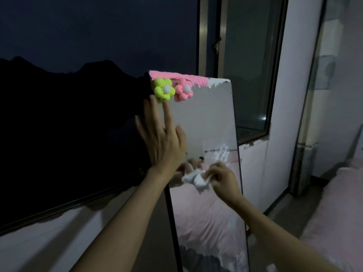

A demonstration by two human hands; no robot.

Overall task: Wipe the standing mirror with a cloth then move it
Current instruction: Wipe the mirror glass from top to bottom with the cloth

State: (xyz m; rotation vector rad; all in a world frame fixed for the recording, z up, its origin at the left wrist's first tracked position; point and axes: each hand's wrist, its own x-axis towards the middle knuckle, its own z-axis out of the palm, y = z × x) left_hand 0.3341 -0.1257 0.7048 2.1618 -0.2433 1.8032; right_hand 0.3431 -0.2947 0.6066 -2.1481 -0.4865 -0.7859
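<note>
A tall standing mirror (204,118) with a thin black frame leans in front of a dark window. Pink and white drip trim runs along its top, with a yellow flower (163,90) and a pink flower (183,92) stuck at the upper left. My left hand (161,134) is raised with fingers straight and spread at the mirror's left edge, just under the yellow flower. My right hand (222,179) pinches a crumpled white cloth (196,180) against the glass at mid height.
A large dark window (68,95) with a pale sill (59,232) lies behind and left of the mirror. A second window frame (253,75) and white wall stand right of it. A pink bed (337,213) fills the lower right.
</note>
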